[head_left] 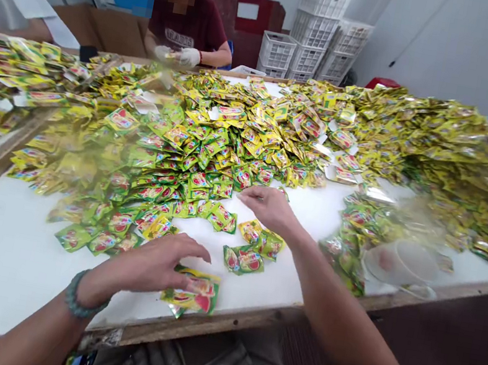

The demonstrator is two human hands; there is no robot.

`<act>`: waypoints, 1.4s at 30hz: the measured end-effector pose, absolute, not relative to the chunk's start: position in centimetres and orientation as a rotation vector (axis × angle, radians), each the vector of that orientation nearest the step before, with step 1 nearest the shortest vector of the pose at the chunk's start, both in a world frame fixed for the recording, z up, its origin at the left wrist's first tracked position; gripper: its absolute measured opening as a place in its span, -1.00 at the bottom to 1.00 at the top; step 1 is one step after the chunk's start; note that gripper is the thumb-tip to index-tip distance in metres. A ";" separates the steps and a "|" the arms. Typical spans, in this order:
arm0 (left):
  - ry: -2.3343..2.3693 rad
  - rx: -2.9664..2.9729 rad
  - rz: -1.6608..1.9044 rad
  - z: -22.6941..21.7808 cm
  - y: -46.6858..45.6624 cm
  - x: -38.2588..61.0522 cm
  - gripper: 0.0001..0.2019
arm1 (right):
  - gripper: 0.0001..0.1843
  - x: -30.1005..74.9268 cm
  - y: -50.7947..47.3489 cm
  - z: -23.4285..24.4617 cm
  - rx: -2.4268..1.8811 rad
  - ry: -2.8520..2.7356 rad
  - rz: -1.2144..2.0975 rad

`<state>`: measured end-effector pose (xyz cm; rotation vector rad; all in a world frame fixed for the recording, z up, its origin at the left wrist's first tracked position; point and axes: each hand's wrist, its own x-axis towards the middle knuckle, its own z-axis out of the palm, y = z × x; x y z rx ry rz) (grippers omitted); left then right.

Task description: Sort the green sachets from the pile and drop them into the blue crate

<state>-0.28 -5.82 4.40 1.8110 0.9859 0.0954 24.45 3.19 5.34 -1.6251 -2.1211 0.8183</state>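
My left hand [159, 262], with a beaded bracelet on its wrist, hovers over a yellow-green packet [200, 294] with fruit pictures near the table's front edge. Its thumb and fingers are apart, and the thumb tip overlaps the packet. My right hand [270, 209] reaches to the front of the heap of small sachets [210, 158]. Its fingertips are drawn together; whatever they hold is hidden. Between my hands lie several loose sachets [251, 260], red, yellow and green.
A white-topped table [0, 253] has a wooden rim [218, 329]. At right, a clear plastic tub [402, 261] stands beside more sachets. A large packet heap [444, 142] fills the back right. Across the table a gloved person [187, 21] works; white crates [318, 32] are stacked behind.
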 end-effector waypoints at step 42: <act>1.308 1.831 0.141 3.4 -12.4 -4.6 -0.66 | -0.85 18.3 -0.8 1.4 -1.530 -2.616 0.780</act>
